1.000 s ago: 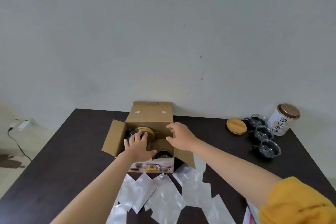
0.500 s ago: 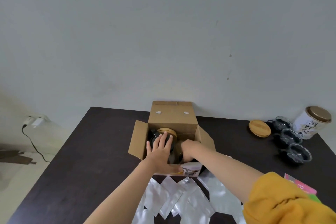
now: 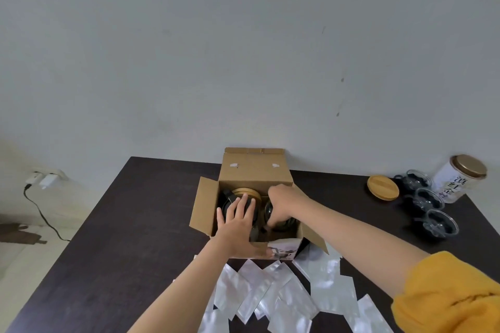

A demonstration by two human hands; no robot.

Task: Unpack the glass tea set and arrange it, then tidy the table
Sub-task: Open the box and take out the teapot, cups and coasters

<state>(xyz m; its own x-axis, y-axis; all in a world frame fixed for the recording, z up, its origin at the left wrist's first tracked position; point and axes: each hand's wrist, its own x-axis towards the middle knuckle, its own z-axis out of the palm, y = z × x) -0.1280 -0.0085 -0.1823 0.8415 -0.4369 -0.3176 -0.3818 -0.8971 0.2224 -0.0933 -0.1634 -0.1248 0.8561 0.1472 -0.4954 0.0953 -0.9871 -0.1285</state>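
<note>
An open cardboard box [image 3: 254, 170] stands mid-table. Inside on the left sits a glass teapot with a round wooden lid [image 3: 244, 192]. My left hand [image 3: 238, 222] lies flat on the teapot with fingers spread and the thumb over the box's front wall. My right hand [image 3: 284, 200] reaches down into the box's right side, fingers curled around a clear glass piece [image 3: 284, 224] that is mostly hidden. Three glass cups [image 3: 428, 199] stand in a row at the right of the table.
A wooden lid [image 3: 382, 187] lies left of the cups and a white tea tin [image 3: 457, 178] stands behind them. Several silver foil sachets [image 3: 270, 286] are scattered in front of the box. The dark table [image 3: 135, 224] backs onto a wall. A charger with cable [image 3: 46, 180] hangs at left.
My right hand left the cardboard divider and went down into the box's right side onto the glass piece. My left hand stayed on the teapot. The view shifted left.
</note>
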